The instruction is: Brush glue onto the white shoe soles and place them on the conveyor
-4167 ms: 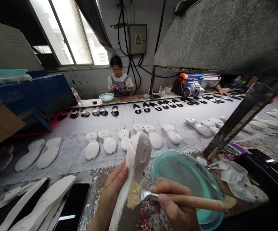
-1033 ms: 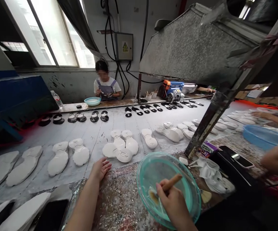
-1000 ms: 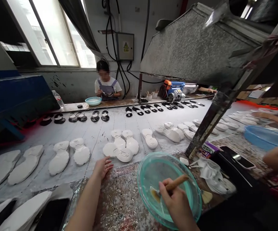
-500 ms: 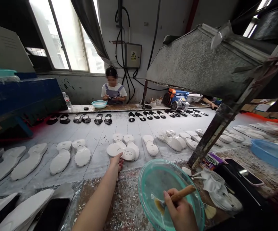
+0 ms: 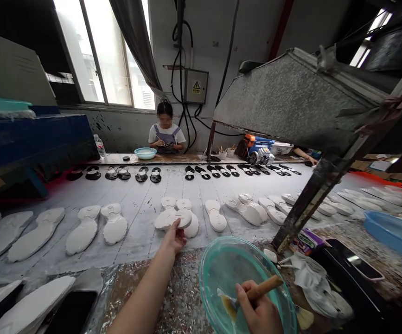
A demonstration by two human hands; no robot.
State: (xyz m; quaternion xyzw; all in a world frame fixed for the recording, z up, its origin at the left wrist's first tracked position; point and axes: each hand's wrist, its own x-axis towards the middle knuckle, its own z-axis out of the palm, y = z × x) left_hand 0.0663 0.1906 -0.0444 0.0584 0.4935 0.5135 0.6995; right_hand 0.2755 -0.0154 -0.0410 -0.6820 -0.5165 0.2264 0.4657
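Note:
My left hand (image 5: pixel 173 237) is closed on the near end of a white shoe sole (image 5: pixel 186 218), a finger on top of its edge. That sole lies across two other white soles (image 5: pixel 191 227) on the belt, partly covering them. My right hand (image 5: pixel 261 308) grips the wooden handle of a brush (image 5: pixel 266 286). The brush's pale bristles point down into a teal basin (image 5: pixel 205 283), where whitish liquid clings to them. To the right of the held sole lies a single white sole (image 5: pixel 215 215).
White soles (image 5: pixel 82 231) line the near side of the pale belt (image 5: pixel 138 208); black ones (image 5: pixel 155 175) line its far side. A slanted metal post (image 5: pixel 298 204) rises beside the basin. Phones (image 5: pixel 355 260) lie on both sides. A co-worker (image 5: pixel 166 132) sits opposite.
My left hand has moved slightly right and up, shifting the sole a little to the right over the pair. The brush stays in the basin in my right hand.

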